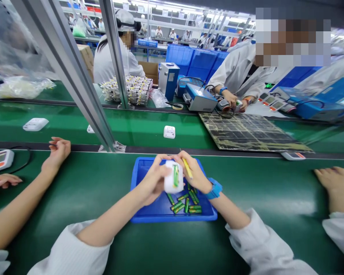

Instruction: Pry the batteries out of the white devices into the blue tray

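Observation:
Above the blue tray [174, 219], my left hand [152, 181] is closed around a small white plastic device [168, 186]. The device is tilted toward me, and a green battery [176, 175] shows in its opening. My right hand [197, 175] wears a blue wrist strap [215, 188] and grips a slim yellow stick-like tool [187, 168]; its exact kind is unclear. The right fingertips are at the device's upper edge. Several loose green batteries [187, 205] lie in the tray under my hands, some partly hidden.
Beyond the tray runs a green conveyor belt [137, 128] carrying white devices [169, 132] and a dark gridded panel [252, 131]. A metal post [71, 72] rises at left. Neighbours' hands [57, 152] are on both sides. Opposite, a co-worker [237, 68] handles something beside blue instruments [200, 98].

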The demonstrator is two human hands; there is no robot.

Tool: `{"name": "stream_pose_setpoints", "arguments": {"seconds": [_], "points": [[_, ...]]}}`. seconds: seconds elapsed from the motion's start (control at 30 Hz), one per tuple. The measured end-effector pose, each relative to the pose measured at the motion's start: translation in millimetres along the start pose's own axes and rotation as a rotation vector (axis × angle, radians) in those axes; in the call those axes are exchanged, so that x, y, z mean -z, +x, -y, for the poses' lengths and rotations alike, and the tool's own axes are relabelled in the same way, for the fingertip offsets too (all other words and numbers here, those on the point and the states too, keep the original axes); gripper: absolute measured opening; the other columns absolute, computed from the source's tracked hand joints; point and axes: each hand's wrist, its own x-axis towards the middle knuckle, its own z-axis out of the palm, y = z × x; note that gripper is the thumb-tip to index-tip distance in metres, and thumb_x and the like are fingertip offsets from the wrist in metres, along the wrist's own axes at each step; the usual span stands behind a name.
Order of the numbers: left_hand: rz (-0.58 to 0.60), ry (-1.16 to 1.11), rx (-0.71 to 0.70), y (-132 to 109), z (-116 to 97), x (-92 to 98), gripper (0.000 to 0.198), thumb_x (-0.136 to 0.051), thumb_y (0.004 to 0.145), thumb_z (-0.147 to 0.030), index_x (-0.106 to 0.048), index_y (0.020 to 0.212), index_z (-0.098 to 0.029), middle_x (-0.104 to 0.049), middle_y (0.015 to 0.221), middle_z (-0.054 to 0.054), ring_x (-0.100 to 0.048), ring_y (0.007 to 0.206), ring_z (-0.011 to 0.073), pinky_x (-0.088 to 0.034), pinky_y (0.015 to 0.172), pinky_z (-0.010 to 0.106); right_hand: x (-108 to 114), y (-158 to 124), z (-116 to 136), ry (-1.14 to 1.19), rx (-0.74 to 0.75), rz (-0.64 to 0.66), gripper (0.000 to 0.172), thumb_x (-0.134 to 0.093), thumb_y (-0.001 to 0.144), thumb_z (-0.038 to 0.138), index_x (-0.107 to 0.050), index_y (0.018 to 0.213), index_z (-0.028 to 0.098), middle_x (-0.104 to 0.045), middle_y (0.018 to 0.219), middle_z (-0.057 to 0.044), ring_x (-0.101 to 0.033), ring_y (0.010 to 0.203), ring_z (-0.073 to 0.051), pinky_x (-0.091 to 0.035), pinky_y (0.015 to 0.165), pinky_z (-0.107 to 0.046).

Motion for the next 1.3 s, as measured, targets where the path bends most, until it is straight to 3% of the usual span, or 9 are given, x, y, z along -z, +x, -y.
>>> {"name": "stream_pose_setpoints", "arguments": {"seconds": [0.13, 0.3, 0.47, 0.6, 0.7, 0.83, 0.93, 1.13, 1.3], "points": [[0.034, -0.298, 0.209, 10, 5, 6.8, 0.047, -0.048, 0.08, -0.056, -0.056, 0.103, -0.016, -0.067, 0.091, 0.011, -0.064, 0.071, 0.0239, -0.048, 0.061, 0.034, 10, -12, -8, -0.183, 0.075, 0.041, 0.029, -0.051, 0.094, 0.047, -0.056, 0.083, 0.022, -0.062, 0.072, 0.001, -0.056, 0.065, -0.015, -0.045, 0.065, -0.026], [0.121, -0.316, 0.215, 11, 12, 17.4, 0.044, -0.055, 0.069, -0.037, -0.06, 0.106, -0.013, -0.067, 0.096, 0.014, -0.064, 0.08, 0.0275, -0.049, 0.068, 0.039, 12, -6, -7, 0.06, -0.025, -0.085, 0.036, -0.046, 0.095, 0.053, -0.062, 0.089, 0.021, -0.071, 0.09, -0.005, -0.066, 0.079, -0.017, -0.053, 0.075, -0.03], [0.256, -0.188, 0.272, 6, 14, 20.2, 0.075, -0.05, 0.038, -0.006, -0.058, 0.112, -0.019, -0.068, 0.101, 0.01, -0.064, 0.084, 0.0265, -0.05, 0.064, 0.035, 15, -18, 22, 0.449, -0.134, -0.152, 0.05, -0.044, 0.091, 0.062, -0.069, 0.101, 0.02, -0.06, 0.064, 0.001, -0.052, 0.047, -0.011, -0.048, 0.045, -0.025], [0.444, 0.025, 0.472, 2, 11, 17.9, 0.051, -0.054, 0.046, -0.014, -0.064, 0.095, -0.012, -0.066, 0.073, 0.009, -0.057, 0.053, 0.018, -0.04, 0.044, 0.024, 16, -34, 40, 0.526, -0.099, -0.078, 0.031, -0.067, 0.082, 0.049, -0.068, 0.071, 0.019, -0.055, 0.053, 0.002, -0.056, 0.047, -0.013, -0.048, 0.044, -0.026], [0.483, 0.192, 0.544, -3, 6, 13.4, 0.039, -0.048, 0.051, -0.017, -0.066, 0.085, -0.011, -0.06, 0.058, 0.003, -0.042, 0.038, 0.0098, -0.029, 0.04, 0.02, 11, -44, 44, 0.509, -0.023, -0.074, 0.018, -0.078, 0.075, 0.028, -0.062, 0.071, 0.022, -0.059, 0.055, 0.004, -0.06, 0.05, -0.014, -0.052, 0.05, -0.028], [0.5, 0.311, 0.543, -7, -1, 7.6, 0.032, -0.042, 0.057, -0.013, -0.066, 0.077, -0.011, -0.055, 0.051, -0.001, -0.039, 0.038, 0.006, -0.025, 0.043, 0.016, 3, -51, 45, 0.494, -0.008, -0.107, 0.028, -0.076, 0.075, 0.016, -0.05, 0.069, 0.023, -0.061, 0.059, 0.005, -0.065, 0.059, -0.016, -0.055, 0.056, -0.03], [0.607, 0.316, 0.7, -8, -6, 8.9, 0.025, -0.045, 0.068, -0.025, -0.065, 0.068, -0.009, -0.05, 0.043, 0.0, -0.033, 0.032, 0.004, -0.019, 0.038, 0.013, 3, -51, 45, 0.484, -0.005, -0.072, 0.032, -0.074, 0.077, 0.017, -0.045, 0.066, 0.023, -0.06, 0.058, 0.005, -0.064, 0.056, -0.015, -0.055, 0.056, -0.031], [0.643, 0.248, 1.097, -9, -15, 16.8, 0.063, -0.028, 0.079, -0.056, -0.063, 0.063, -0.006, -0.061, 0.058, 0.007, -0.033, 0.028, 0.0019, -0.009, 0.035, 0.01, 13, -53, 54, 0.385, 0.137, 0.145, 0.027, -0.072, 0.077, 0.015, -0.047, 0.069, 0.022, -0.061, 0.057, 0.003, -0.06, 0.049, -0.012, -0.052, 0.049, -0.026], [0.782, 0.176, 1.03, -5, -13, 18.3, 0.067, -0.028, 0.078, -0.059, -0.063, 0.063, -0.004, -0.054, 0.048, 0.006, -0.03, 0.025, 0.0025, -0.01, 0.033, 0.012, 23, -54, 66, 0.222, 0.358, 0.385, 0.023, -0.077, 0.074, 0.013, -0.056, 0.066, 0.019, -0.063, 0.064, 0.0, -0.063, 0.062, -0.013, -0.06, 0.075, -0.033]]}}
